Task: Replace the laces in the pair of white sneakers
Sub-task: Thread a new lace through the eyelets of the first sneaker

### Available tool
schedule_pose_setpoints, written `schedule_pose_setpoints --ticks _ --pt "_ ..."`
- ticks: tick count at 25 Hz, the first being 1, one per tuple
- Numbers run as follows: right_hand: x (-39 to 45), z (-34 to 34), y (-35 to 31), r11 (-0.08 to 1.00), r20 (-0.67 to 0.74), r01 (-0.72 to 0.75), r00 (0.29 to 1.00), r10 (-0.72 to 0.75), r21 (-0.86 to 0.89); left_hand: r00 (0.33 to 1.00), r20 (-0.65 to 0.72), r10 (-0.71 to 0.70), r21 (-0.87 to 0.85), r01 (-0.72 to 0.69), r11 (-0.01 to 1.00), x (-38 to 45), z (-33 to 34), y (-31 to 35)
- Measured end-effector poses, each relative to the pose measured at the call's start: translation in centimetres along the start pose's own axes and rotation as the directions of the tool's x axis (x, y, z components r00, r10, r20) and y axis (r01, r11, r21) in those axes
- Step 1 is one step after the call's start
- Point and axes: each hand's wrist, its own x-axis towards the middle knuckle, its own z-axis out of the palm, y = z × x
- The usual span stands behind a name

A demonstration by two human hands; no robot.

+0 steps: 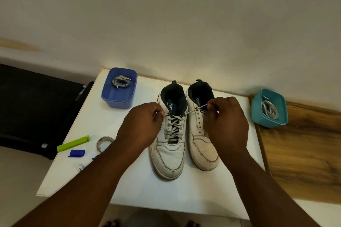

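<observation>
Two white sneakers stand side by side on the white table (140,190), toes toward me. The left sneaker (168,155) carries a grey lace (174,125) criss-crossed up to its top eyelets. The right sneaker (200,145) shows bare eyelets with no lace. My left hand (142,125) pinches the lace end at the top left eyelet. My right hand (227,121) pinches the other end, pulled taut up and to the right over the right sneaker.
A blue tub (118,96) at the back left holds a coiled grey lace. A teal tub (268,108) on the wooden surface at right holds pale laces. A green clip (72,143), a tape roll (103,143) and small blue pieces (76,153) lie at the left.
</observation>
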Motion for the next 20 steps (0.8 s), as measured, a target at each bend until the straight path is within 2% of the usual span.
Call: schedule_pose_setpoints --ticks 5,7,9,12,15,16,18,20 --pt "-0.8 0.1 -1.8 0.964 -0.092 -0.044 0.993 0.071 0.264 0.999 -0.028 -0.035 0.144 0.039 0.989 -0.2 -0.2 0.4" --pt "-0.8 0.2 -2.3 0.935 0.033 -0.143 0.99 0.14 0.325 0.998 -0.019 -0.058 0.169 0.061 0.984 -0.4 -0.5 0.8" --pt "-1.0 0.6 -2.5 0.95 0.165 -0.163 0.979 0.122 0.266 0.997 -0.002 -0.075 0.183 0.074 0.98 -0.7 -1.0 1.5" --pt "-1.5 1.7 -2.7 0.961 0.212 -0.153 0.972 0.103 0.231 0.997 0.045 -0.063 0.194 0.053 0.98 -1.2 -1.7 2.5" --pt "-1.2 2.6 -3.4 0.848 0.226 -0.226 0.965 0.13 0.479 0.993 0.12 -0.014 0.13 -0.001 0.992 -2.0 -2.3 3.0" --pt "-1.3 2.7 -3.7 0.815 0.241 -0.198 0.968 0.075 0.544 0.991 0.135 -0.003 0.099 -0.01 0.995 -2.2 -2.5 3.0" --pt "-1.8 2.5 -4.4 0.833 0.228 0.056 0.95 -0.214 0.551 0.991 0.136 0.019 0.071 -0.029 0.997 -2.3 -3.1 3.1" --pt "-2.5 2.5 -4.8 0.811 0.268 0.306 0.836 -0.479 0.498 0.987 0.158 0.0 0.075 -0.012 0.997 -2.1 -3.4 2.8"
